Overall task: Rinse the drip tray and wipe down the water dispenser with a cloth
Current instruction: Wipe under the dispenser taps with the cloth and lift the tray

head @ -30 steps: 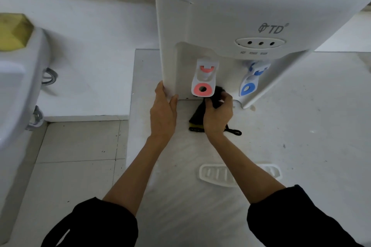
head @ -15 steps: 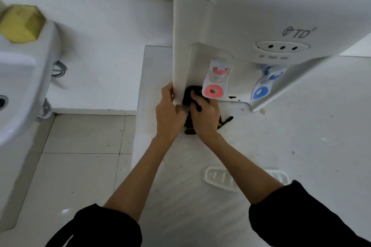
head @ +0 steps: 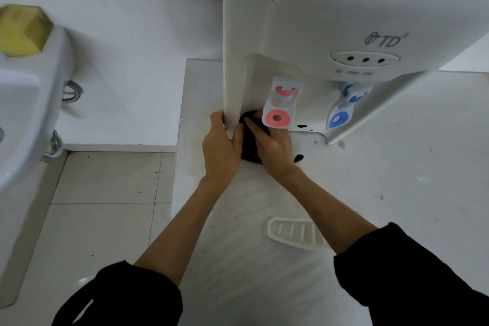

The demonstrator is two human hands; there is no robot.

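The black cloth [head: 250,140] is lying bunched in the left corner of the tap recess of the white water dispenser [head: 330,8], directly below and left of the red tap [head: 278,111]. The right hand [head: 274,147] is lying over the cloth with its fingers extended, pressing it against the recess floor; a loose end of the cloth is showing just right of that hand. The left hand [head: 221,144] is sitting immediately left of the cloth, gripping the dispenser's lower left front edge, thumb inside the recess and fingers on the outer side panel. The blue tap [head: 341,111] is hanging well right of both hands. The white drip tray [head: 293,233] is lying detached on the white counter [head: 397,193], nearer the person, partly hidden by the right forearm. A white basin [head: 23,114] is standing at far left
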